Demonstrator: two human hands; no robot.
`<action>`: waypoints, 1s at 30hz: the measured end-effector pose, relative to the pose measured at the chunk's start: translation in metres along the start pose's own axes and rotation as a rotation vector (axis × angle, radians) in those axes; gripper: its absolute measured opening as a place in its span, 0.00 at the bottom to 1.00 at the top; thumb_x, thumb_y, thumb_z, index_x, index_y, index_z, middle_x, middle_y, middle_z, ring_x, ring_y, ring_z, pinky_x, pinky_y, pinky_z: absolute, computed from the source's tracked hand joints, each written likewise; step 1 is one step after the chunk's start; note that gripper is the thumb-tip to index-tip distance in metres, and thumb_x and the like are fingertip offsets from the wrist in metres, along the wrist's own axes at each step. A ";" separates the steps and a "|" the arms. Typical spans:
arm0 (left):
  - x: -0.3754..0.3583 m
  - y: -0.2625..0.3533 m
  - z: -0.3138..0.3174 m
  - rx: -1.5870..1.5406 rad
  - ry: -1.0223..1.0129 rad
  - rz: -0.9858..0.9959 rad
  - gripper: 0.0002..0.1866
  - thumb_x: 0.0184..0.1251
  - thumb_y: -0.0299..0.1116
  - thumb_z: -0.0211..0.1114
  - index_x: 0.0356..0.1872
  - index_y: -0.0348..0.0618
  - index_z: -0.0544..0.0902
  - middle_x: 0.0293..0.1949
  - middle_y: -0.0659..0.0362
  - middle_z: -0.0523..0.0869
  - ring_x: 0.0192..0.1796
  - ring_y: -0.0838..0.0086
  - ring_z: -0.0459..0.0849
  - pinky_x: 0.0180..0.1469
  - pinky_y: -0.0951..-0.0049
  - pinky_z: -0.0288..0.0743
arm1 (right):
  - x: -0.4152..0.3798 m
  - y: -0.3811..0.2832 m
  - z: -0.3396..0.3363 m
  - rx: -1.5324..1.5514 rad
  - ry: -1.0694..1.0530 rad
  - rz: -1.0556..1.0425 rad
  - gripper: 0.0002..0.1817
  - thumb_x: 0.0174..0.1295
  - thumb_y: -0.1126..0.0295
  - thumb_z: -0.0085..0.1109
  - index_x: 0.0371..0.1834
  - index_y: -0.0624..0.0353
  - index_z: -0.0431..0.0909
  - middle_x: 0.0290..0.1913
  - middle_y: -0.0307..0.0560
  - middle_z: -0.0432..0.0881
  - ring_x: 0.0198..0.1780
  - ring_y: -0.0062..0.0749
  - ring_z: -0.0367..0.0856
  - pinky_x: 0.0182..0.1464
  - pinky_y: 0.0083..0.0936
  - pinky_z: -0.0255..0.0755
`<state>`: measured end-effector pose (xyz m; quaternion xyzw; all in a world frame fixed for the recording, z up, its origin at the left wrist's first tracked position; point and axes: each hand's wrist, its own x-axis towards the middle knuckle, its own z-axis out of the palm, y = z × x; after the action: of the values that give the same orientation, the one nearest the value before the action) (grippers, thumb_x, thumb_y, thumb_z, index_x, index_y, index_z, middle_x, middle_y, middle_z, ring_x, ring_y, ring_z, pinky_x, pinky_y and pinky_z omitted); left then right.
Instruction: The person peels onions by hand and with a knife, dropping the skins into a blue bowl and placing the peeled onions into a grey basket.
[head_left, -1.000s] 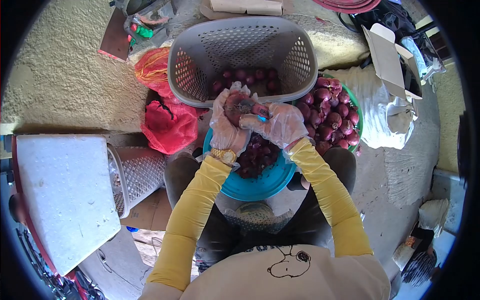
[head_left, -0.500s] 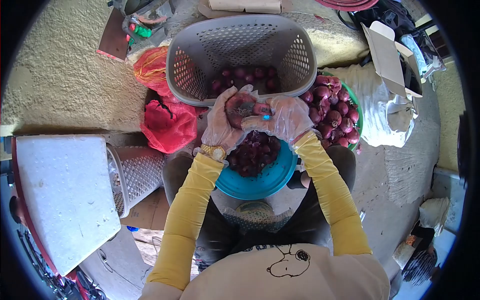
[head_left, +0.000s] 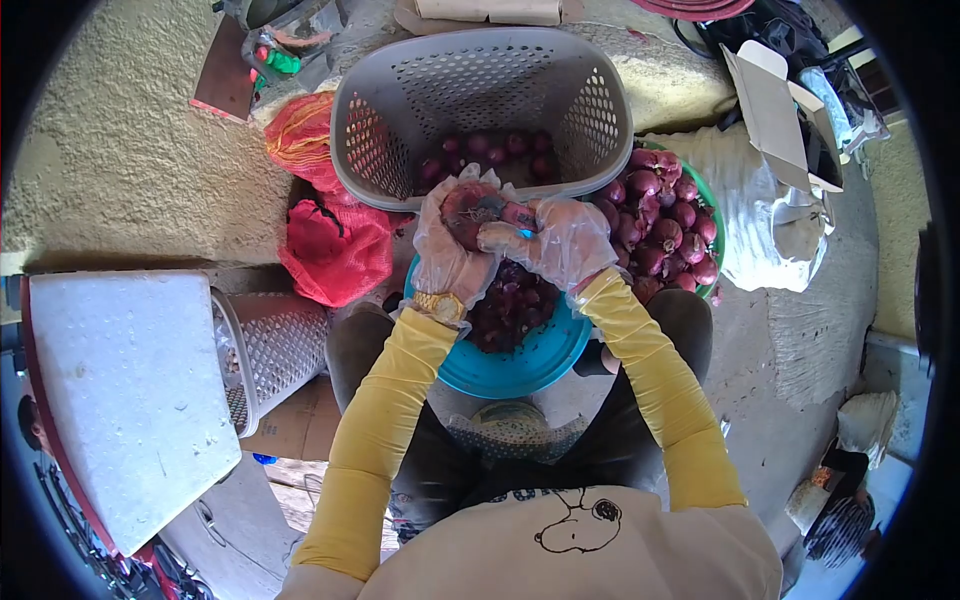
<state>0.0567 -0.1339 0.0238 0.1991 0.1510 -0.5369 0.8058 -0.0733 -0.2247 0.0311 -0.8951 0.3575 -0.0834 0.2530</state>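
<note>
My left hand (head_left: 450, 250), in a clear plastic glove, cups a large red onion (head_left: 468, 213) with its root end towards my right hand. My right hand (head_left: 570, 240), gloved too, is closed against the onion's right side. A small bright blue piece shows between its fingers; what it belongs to is hidden. Below both hands stands a blue basin (head_left: 510, 378) with dark red onions and skins (head_left: 515, 310) in it. Just beyond the hands is a grey-brown perforated basket (head_left: 480, 100), where several red onions (head_left: 497, 154) lie on the bottom.
To the right, a green-rimmed tub (head_left: 711, 200) is heaped with red onions (head_left: 665, 235). A white sack (head_left: 770, 230) and an open cardboard box (head_left: 775, 120) lie past it. On the left are a red mesh bag (head_left: 335, 250), a white foam board (head_left: 130, 390) and another basket (head_left: 275, 340).
Both hands have shifted slightly, the left a little to the right and the right a little to the left. The onion stays in my left hand, turned a little.
</note>
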 end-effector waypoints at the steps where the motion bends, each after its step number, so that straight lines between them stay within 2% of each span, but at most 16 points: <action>1: 0.000 -0.001 -0.001 -0.001 0.002 -0.001 0.19 0.73 0.39 0.62 0.55 0.36 0.81 0.48 0.50 0.87 0.54 0.60 0.84 0.67 0.56 0.76 | -0.001 0.003 0.006 0.057 0.034 -0.005 0.47 0.49 0.17 0.58 0.26 0.60 0.86 0.25 0.57 0.86 0.34 0.57 0.88 0.37 0.46 0.81; 4: 0.006 -0.002 -0.007 0.025 -0.011 0.047 0.17 0.73 0.39 0.62 0.53 0.36 0.81 0.48 0.50 0.86 0.54 0.61 0.84 0.68 0.56 0.76 | 0.000 0.011 0.011 0.102 0.060 -0.048 0.47 0.51 0.16 0.55 0.26 0.58 0.87 0.25 0.58 0.85 0.33 0.58 0.88 0.37 0.47 0.80; 6: 0.014 0.006 -0.014 0.054 -0.123 -0.082 0.22 0.74 0.37 0.60 0.63 0.35 0.79 0.57 0.47 0.85 0.63 0.55 0.80 0.72 0.54 0.71 | 0.002 0.016 0.004 0.095 0.059 -0.073 0.45 0.51 0.17 0.56 0.27 0.56 0.87 0.25 0.57 0.85 0.33 0.58 0.88 0.37 0.47 0.80; 7: 0.015 0.008 -0.020 0.055 -0.123 -0.082 0.22 0.74 0.37 0.60 0.63 0.35 0.79 0.57 0.47 0.85 0.63 0.55 0.80 0.72 0.54 0.71 | 0.003 0.017 0.000 0.088 0.058 -0.097 0.44 0.51 0.18 0.57 0.28 0.54 0.88 0.25 0.56 0.86 0.33 0.57 0.88 0.37 0.47 0.80; 9: 0.016 0.014 -0.031 1.036 -0.290 0.304 0.22 0.74 0.36 0.60 0.63 0.34 0.79 0.58 0.47 0.84 0.62 0.54 0.80 0.69 0.52 0.73 | 0.006 0.019 -0.006 0.095 0.039 -0.099 0.42 0.50 0.18 0.59 0.29 0.52 0.88 0.25 0.55 0.86 0.34 0.56 0.88 0.38 0.46 0.81; 10: 0.009 0.019 -0.018 1.037 -0.289 0.304 0.22 0.74 0.36 0.60 0.63 0.34 0.79 0.58 0.47 0.84 0.62 0.54 0.80 0.69 0.52 0.73 | 0.006 0.018 -0.009 0.098 0.020 -0.102 0.41 0.49 0.19 0.61 0.31 0.50 0.89 0.26 0.54 0.87 0.35 0.56 0.88 0.39 0.46 0.81; 12: -0.002 0.030 0.008 0.286 -0.066 -0.251 0.21 0.73 0.41 0.65 0.57 0.34 0.80 0.50 0.49 0.87 0.53 0.58 0.85 0.63 0.58 0.79 | 0.004 0.009 -0.016 -0.004 -0.017 -0.097 0.40 0.47 0.19 0.63 0.32 0.49 0.89 0.27 0.53 0.87 0.36 0.54 0.89 0.41 0.45 0.81; 14: 0.001 0.025 0.001 0.247 -0.037 -0.271 0.22 0.73 0.41 0.66 0.58 0.34 0.80 0.50 0.48 0.87 0.53 0.58 0.85 0.62 0.58 0.79 | 0.002 0.005 -0.018 -0.106 -0.058 -0.092 0.40 0.45 0.20 0.66 0.34 0.49 0.89 0.29 0.52 0.88 0.38 0.53 0.89 0.43 0.45 0.81; 16: 0.000 0.019 0.002 0.211 -0.006 -0.289 0.22 0.73 0.41 0.66 0.58 0.34 0.79 0.49 0.48 0.87 0.53 0.57 0.85 0.62 0.58 0.80 | 0.002 0.003 -0.018 0.025 -0.016 -0.105 0.41 0.42 0.20 0.68 0.36 0.49 0.89 0.31 0.52 0.89 0.39 0.52 0.90 0.45 0.46 0.81; 18: -0.002 0.012 0.004 0.213 0.020 -0.158 0.21 0.75 0.40 0.64 0.59 0.35 0.79 0.46 0.48 0.88 0.55 0.58 0.84 0.61 0.58 0.80 | 0.002 0.004 -0.019 0.031 -0.005 -0.105 0.41 0.41 0.20 0.68 0.37 0.49 0.89 0.31 0.52 0.89 0.40 0.52 0.90 0.45 0.46 0.81; 21: -0.002 0.015 -0.007 0.287 -0.131 -0.151 0.21 0.75 0.40 0.65 0.59 0.33 0.79 0.55 0.50 0.85 0.62 0.61 0.81 0.67 0.63 0.77 | 0.002 -0.001 -0.028 0.033 -0.022 -0.099 0.41 0.41 0.24 0.72 0.41 0.50 0.89 0.33 0.52 0.89 0.40 0.52 0.89 0.45 0.43 0.81; 23: -0.002 0.013 -0.005 0.228 -0.086 -0.151 0.21 0.75 0.40 0.64 0.60 0.33 0.79 0.51 0.50 0.86 0.61 0.61 0.82 0.66 0.61 0.77 | 0.002 -0.002 -0.026 0.028 -0.049 -0.092 0.40 0.41 0.27 0.75 0.44 0.52 0.90 0.35 0.53 0.89 0.40 0.52 0.89 0.44 0.41 0.81; 25: -0.003 0.008 -0.006 0.168 -0.041 -0.151 0.21 0.76 0.40 0.63 0.60 0.34 0.78 0.48 0.50 0.87 0.59 0.60 0.83 0.66 0.60 0.77 | 0.002 0.000 -0.017 0.109 0.003 -0.086 0.41 0.43 0.20 0.67 0.43 0.45 0.90 0.33 0.50 0.90 0.40 0.53 0.90 0.45 0.44 0.82; 27: -0.005 0.000 -0.019 0.429 -0.265 0.189 0.21 0.76 0.40 0.62 0.60 0.34 0.78 0.51 0.50 0.87 0.61 0.61 0.82 0.68 0.60 0.76 | 0.000 -0.001 -0.015 0.080 -0.001 -0.059 0.41 0.43 0.20 0.66 0.43 0.45 0.90 0.33 0.50 0.90 0.40 0.52 0.90 0.45 0.44 0.82; 28: -0.003 -0.004 -0.023 0.429 -0.266 0.187 0.21 0.76 0.40 0.62 0.60 0.34 0.78 0.51 0.50 0.87 0.61 0.61 0.82 0.68 0.60 0.76 | -0.001 -0.002 -0.014 0.051 -0.004 -0.030 0.41 0.44 0.20 0.65 0.43 0.45 0.90 0.33 0.51 0.89 0.40 0.52 0.90 0.45 0.44 0.82; 30: 0.002 -0.009 -0.029 0.552 -0.262 0.394 0.20 0.76 0.39 0.61 0.60 0.35 0.78 0.52 0.50 0.86 0.61 0.61 0.82 0.69 0.61 0.75 | 0.000 -0.002 -0.009 0.003 -0.022 0.006 0.42 0.44 0.19 0.65 0.44 0.45 0.90 0.33 0.52 0.89 0.40 0.52 0.90 0.45 0.44 0.82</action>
<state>0.0480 -0.1244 -0.0042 0.3638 -0.1456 -0.4127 0.8223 -0.0751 -0.2273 0.0398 -0.8945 0.3573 -0.0731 0.2586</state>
